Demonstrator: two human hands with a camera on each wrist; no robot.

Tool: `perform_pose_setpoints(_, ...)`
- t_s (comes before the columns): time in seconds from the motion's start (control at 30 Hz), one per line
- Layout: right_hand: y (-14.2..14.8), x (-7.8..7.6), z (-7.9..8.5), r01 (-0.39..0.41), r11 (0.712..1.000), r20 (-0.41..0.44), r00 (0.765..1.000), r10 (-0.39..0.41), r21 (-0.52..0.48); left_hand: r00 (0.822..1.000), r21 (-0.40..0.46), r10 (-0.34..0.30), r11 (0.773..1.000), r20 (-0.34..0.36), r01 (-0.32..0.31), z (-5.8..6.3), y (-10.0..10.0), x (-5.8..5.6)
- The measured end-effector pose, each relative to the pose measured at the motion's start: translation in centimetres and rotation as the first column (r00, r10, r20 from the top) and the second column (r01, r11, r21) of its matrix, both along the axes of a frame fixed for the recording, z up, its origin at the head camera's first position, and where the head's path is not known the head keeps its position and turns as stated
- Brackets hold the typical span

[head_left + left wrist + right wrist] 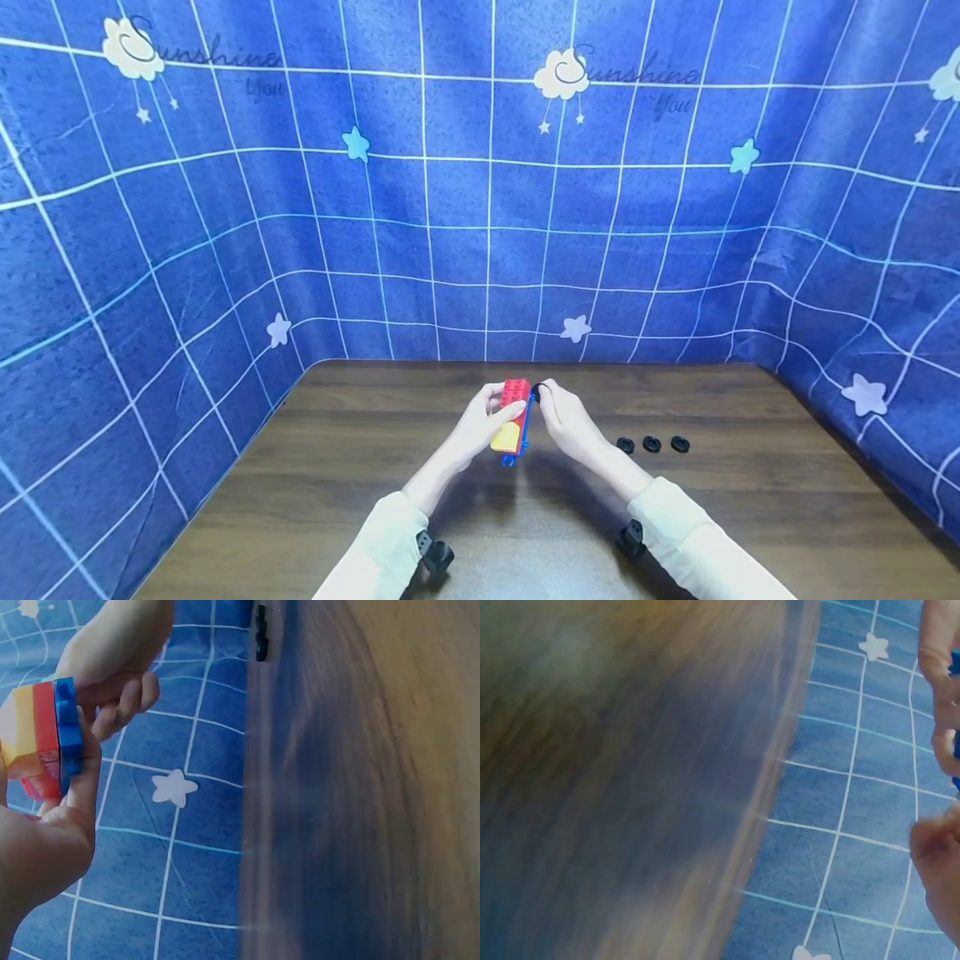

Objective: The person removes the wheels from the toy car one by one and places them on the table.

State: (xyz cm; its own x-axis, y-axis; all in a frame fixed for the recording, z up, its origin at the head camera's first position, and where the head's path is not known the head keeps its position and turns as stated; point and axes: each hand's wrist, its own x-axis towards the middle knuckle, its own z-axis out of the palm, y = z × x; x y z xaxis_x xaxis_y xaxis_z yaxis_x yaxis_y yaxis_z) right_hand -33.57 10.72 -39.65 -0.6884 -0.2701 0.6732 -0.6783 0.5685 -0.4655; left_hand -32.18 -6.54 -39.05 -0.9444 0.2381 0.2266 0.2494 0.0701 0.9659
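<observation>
Above the table, my left hand (pixel 477 423) grips a toy car (pixel 516 392) built of red and yellow blocks on a blue base. Its thumb lies across the red and yellow blocks. At the car's right side, my right hand (pixel 567 419) pinches a small black wheel (pixel 537 392) against the far end of the blue base. In the left wrist view the yellow block (pixel 25 729) and blue base (pixel 69 727) show side by side in the left palm. The right wrist view shows only part of the right hand (pixel 939 859) at its edge; the wheel is hidden there.
Several things lie around: three black wheels (pixel 652 444) sit in a row on the brown wooden table (pixel 360 467), right of the right forearm. A blue gridded curtain (pixel 457 192) with stars and clouds hangs behind and along both sides.
</observation>
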Motion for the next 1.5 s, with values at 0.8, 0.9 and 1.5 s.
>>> perform_pose_setpoints(0.8, 1.9, -0.3, -0.2, -0.166, 0.986, -0.135, 0.977, 0.163, -0.015, 0.999, -0.023, 0.03, 0.999, -0.027, -0.031, 2.0, -0.5, 2.2)
perform_pose_setpoints(0.9, 2.1, -0.4, -0.4, -0.17, 0.985, -0.117, 0.979, 0.167, -0.019, 0.999, -0.03, 0.03, 0.999, -0.022, -0.03, 1.9, -0.6, 2.1)
perform_pose_setpoints(1.5, 3.4, -0.3, -0.7, -0.143, 0.99, -0.029, 0.989, 0.143, 0.014, 0.997, -0.052, 0.068, 0.996, -0.023, -0.069, -0.9, -1.3, -0.3)
